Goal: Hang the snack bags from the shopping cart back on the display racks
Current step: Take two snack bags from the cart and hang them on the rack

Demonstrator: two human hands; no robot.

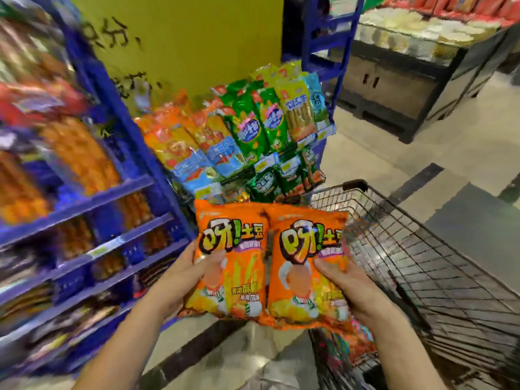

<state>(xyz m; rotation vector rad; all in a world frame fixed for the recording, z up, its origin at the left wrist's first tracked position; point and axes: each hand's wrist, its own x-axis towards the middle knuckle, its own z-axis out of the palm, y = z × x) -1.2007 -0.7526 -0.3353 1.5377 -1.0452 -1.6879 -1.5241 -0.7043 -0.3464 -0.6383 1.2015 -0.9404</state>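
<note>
Where the cart (408,249) ends, a stocked rack (268,161) stands.

Rack (247,130) ahead, cart (422,263) right.

A flat yellow pillar (180,38) bearing black handwritten characters stands at the back. Blue plastic shelving (84,204) on the left holds blurred orange packets (78,153). At upper right, a dark display counter (394,88) carries pale packaged goods (416,29) above a pale tiled floor (380,153).
</note>
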